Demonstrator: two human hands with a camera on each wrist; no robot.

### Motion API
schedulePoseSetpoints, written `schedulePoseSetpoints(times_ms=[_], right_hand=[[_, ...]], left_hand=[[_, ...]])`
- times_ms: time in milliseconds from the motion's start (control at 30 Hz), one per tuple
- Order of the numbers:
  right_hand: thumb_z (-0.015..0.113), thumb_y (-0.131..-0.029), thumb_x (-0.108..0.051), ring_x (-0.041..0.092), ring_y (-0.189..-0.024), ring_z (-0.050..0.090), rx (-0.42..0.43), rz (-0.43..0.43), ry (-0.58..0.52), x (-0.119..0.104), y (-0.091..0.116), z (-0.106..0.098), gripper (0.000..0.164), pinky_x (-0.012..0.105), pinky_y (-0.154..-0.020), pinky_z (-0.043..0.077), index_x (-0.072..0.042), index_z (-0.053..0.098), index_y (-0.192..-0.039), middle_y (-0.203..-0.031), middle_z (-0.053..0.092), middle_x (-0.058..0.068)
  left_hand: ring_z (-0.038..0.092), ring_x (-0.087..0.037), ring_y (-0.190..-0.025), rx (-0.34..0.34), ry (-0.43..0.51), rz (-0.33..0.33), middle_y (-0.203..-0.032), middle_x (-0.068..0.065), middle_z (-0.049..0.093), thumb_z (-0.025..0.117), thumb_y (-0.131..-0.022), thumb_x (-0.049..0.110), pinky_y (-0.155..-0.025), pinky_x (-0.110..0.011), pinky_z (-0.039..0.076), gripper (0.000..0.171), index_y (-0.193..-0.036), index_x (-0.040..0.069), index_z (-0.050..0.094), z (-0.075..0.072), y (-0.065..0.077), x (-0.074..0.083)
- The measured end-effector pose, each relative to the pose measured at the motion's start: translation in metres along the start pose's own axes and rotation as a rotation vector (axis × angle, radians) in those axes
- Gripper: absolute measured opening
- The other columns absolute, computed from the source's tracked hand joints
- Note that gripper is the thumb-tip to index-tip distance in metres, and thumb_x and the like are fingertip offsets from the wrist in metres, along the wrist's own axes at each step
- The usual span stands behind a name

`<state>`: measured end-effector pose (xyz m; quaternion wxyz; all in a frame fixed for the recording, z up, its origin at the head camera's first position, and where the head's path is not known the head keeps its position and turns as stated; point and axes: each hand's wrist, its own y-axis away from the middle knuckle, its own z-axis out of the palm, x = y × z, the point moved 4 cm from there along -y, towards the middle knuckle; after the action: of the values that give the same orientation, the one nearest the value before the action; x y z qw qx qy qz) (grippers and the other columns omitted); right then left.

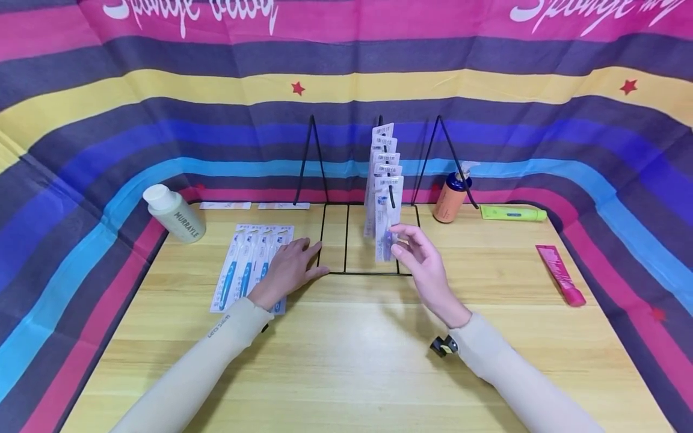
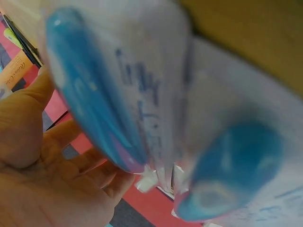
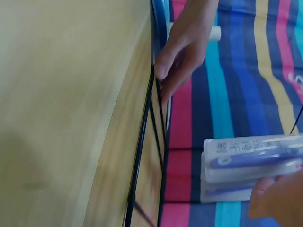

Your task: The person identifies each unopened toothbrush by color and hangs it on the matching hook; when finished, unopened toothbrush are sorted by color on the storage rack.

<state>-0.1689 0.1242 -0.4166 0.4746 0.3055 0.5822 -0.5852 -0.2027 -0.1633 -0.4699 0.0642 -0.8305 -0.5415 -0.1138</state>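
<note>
Several purple-handled toothbrush packs hang in a row from a hook of the black wire rack [image 1: 345, 240]. My right hand [image 1: 425, 261] pinches the right edge of the frontmost toothbrush pack [image 1: 382, 216] near its lower half; in the right wrist view the fingertips lie against that pack [image 3: 251, 161]. At the rack's front left corner my left hand [image 1: 292, 264] touches the base wire with thumb and fingers extended. Below that hand, blue-handled toothbrush packs [image 1: 246, 270] lie side by side on the table, partly covered by it; they loom close and blurred in the left wrist view.
A white-capped bottle [image 1: 181, 216] stands at the back left, near two flat packs [image 1: 224, 205]. To the rack's right are an orange pump bottle [image 1: 450, 198], a green tube [image 1: 511, 213] and a pink tube [image 1: 560, 273]. Striped cloth [image 1: 346, 54] borders the wooden table [image 1: 346, 361].
</note>
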Motion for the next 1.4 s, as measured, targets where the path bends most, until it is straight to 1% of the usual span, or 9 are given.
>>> schedulePoseSetpoints(times_ms=[100, 233, 400, 533, 633, 867, 1033, 1267, 1400], right_hand=[[0.059, -0.104, 0.004, 0.029, -0.135, 0.056, 0.006, 0.019, 0.049, 0.007, -0.007, -0.015, 0.038, 0.036, -0.114, 0.047, 0.017, 0.054, -0.140, -0.138, 0.065, 0.006], [0.061, -0.107, 0.002, 0.033, -0.141, 0.052, -0.026, 0.100, 0.180, 0.022, -0.016, -0.049, 0.042, 0.038, -0.118, 0.043, 0.013, 0.053, -0.146, -0.146, 0.060, 0.016], [0.071, -0.108, -0.022, 0.045, -0.157, 0.032, -0.274, 0.305, 0.553, 0.042, -0.015, -0.094, 0.073, 0.062, -0.126, 0.026, 0.003, 0.034, -0.166, -0.170, 0.034, 0.025], [0.076, -0.104, -0.043, 0.050, -0.161, 0.019, -0.480, 0.398, 0.780, 0.050, -0.009, -0.118, 0.101, 0.072, -0.124, 0.018, -0.002, 0.016, -0.173, -0.177, 0.017, 0.026], [0.078, -0.099, -0.051, 0.052, -0.162, 0.012, -0.559, 0.415, 0.880, 0.053, -0.007, -0.126, 0.110, 0.081, -0.120, 0.012, -0.003, 0.014, -0.174, -0.178, 0.013, 0.027], [0.077, -0.095, -0.063, 0.046, -0.165, -0.006, -0.589, 0.425, 0.983, 0.062, -0.007, -0.130, 0.117, 0.083, -0.119, 0.001, -0.011, 0.009, -0.176, -0.181, 0.002, 0.020], [0.075, -0.096, -0.064, 0.048, -0.164, -0.007, -0.599, 0.398, 1.025, 0.065, -0.008, -0.128, 0.115, 0.081, -0.120, 0.000, -0.010, 0.013, -0.176, -0.181, 0.002, 0.022], [0.071, -0.100, -0.060, 0.051, -0.163, -0.009, -0.626, 0.403, 1.033, 0.064, -0.008, -0.126, 0.104, 0.080, -0.120, -0.002, -0.012, 0.017, -0.176, -0.181, -0.001, 0.022], [0.070, -0.102, -0.058, 0.052, -0.162, -0.010, -0.632, 0.391, 1.028, 0.063, -0.009, -0.123, 0.102, 0.080, -0.120, -0.004, -0.011, 0.018, -0.175, -0.181, 0.000, 0.023]], left_hand=[[0.044, -0.049, -0.149, -0.004, 0.005, 0.006, -0.159, -0.031, 0.050, 0.070, -0.106, 0.053, -0.122, -0.064, 0.033, 0.078, -0.163, 0.004, 0.050, -0.001, 0.000, 0.000], [0.047, -0.048, -0.146, 0.006, 0.041, 0.030, -0.156, -0.029, 0.053, 0.074, -0.105, 0.046, -0.122, -0.065, 0.032, 0.075, -0.161, 0.002, 0.052, -0.008, 0.004, 0.000], [0.046, -0.046, -0.147, 0.114, 0.208, 0.021, -0.157, -0.027, 0.054, 0.072, -0.108, 0.034, -0.123, -0.067, 0.027, 0.064, -0.160, 0.001, 0.053, -0.028, 0.018, -0.001], [0.038, -0.045, -0.154, 0.159, 0.412, -0.078, -0.165, -0.023, 0.046, 0.063, -0.112, 0.035, -0.124, -0.069, 0.024, 0.061, -0.163, 0.005, 0.049, -0.044, 0.041, -0.016], [0.036, -0.044, -0.156, 0.181, 0.536, -0.153, -0.168, -0.021, 0.042, 0.059, -0.114, 0.038, -0.123, -0.069, 0.028, 0.061, -0.165, 0.007, 0.046, -0.051, 0.058, -0.032], [0.034, -0.051, -0.155, 0.266, 0.780, -0.312, -0.173, -0.023, 0.033, 0.060, -0.114, 0.033, -0.123, -0.068, 0.029, 0.063, -0.168, 0.006, 0.041, -0.053, 0.091, -0.076], [0.033, -0.049, -0.155, 0.274, 0.855, -0.444, -0.175, -0.025, 0.027, 0.060, -0.114, 0.029, -0.124, -0.062, 0.030, 0.065, -0.171, 0.007, 0.035, -0.045, 0.108, -0.105], [0.050, -0.034, -0.124, 0.207, 0.766, -0.573, -0.149, -0.028, 0.048, 0.064, -0.110, 0.012, -0.092, -0.034, 0.046, 0.065, -0.168, 0.000, 0.037, -0.032, 0.114, -0.128], [0.056, -0.032, -0.109, 0.164, 0.728, -0.600, -0.137, -0.028, 0.053, 0.064, -0.107, 0.005, -0.079, -0.031, 0.051, 0.067, -0.168, 0.001, 0.036, -0.034, 0.112, -0.130]])
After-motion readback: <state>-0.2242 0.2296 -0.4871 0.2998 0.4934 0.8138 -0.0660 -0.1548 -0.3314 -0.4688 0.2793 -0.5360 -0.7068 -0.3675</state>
